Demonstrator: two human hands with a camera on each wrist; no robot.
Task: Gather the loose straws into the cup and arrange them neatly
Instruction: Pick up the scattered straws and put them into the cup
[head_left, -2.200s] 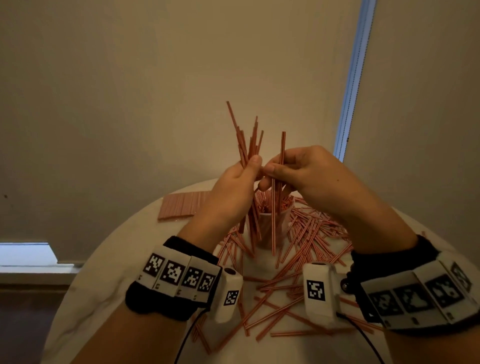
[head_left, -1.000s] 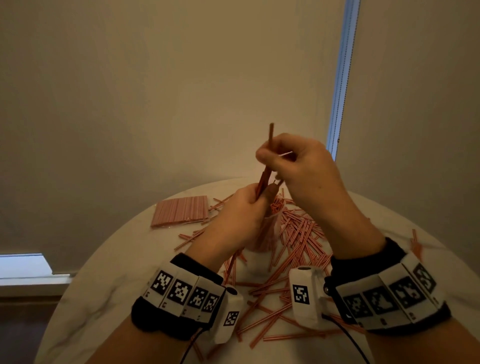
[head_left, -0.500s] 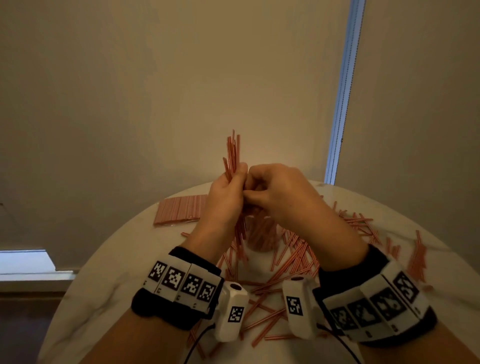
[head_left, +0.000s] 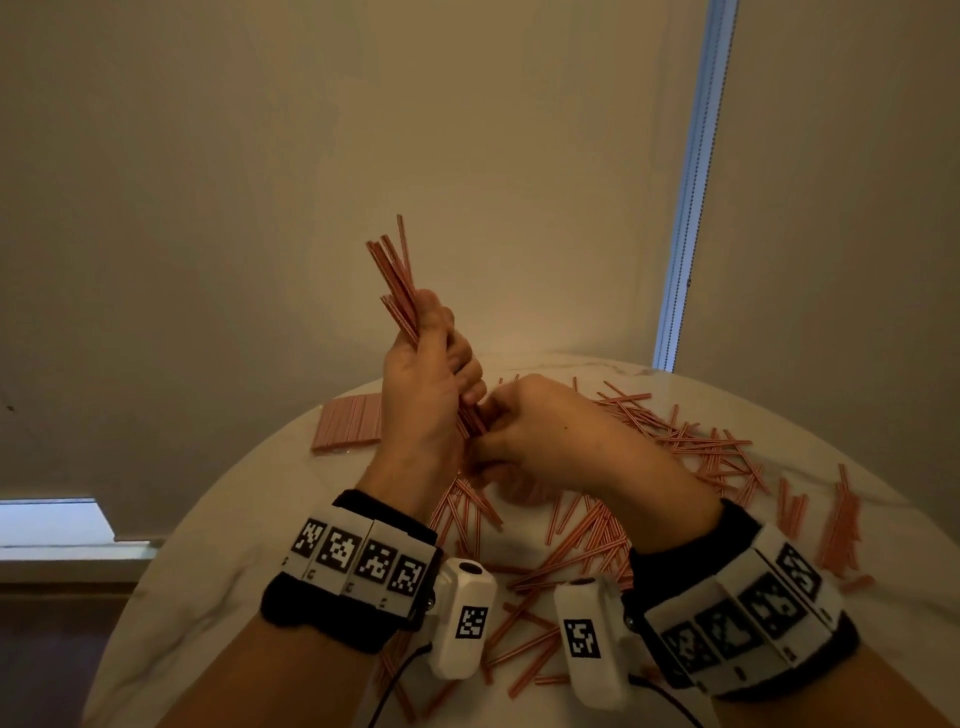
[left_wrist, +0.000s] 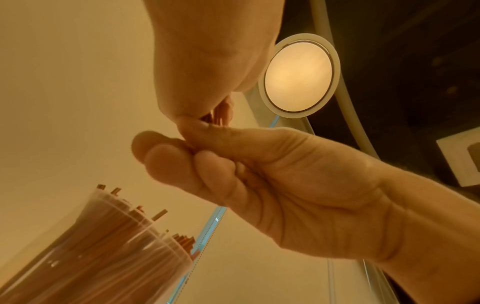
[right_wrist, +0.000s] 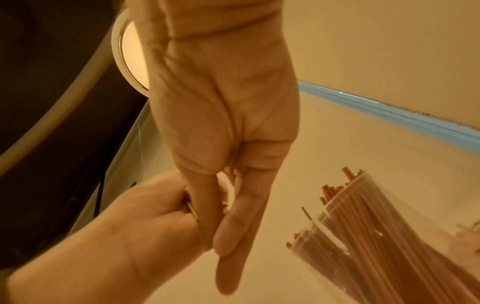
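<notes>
Both wrist views show cup, hidden overhead

Right hand reaching down from twelve o'clock with fingers extended, left hand entering from eight o'clock, gripping straw ends against them, clear cup packed with straws at four o'clock, round ceiling lamp at ten o'clock.
</notes>
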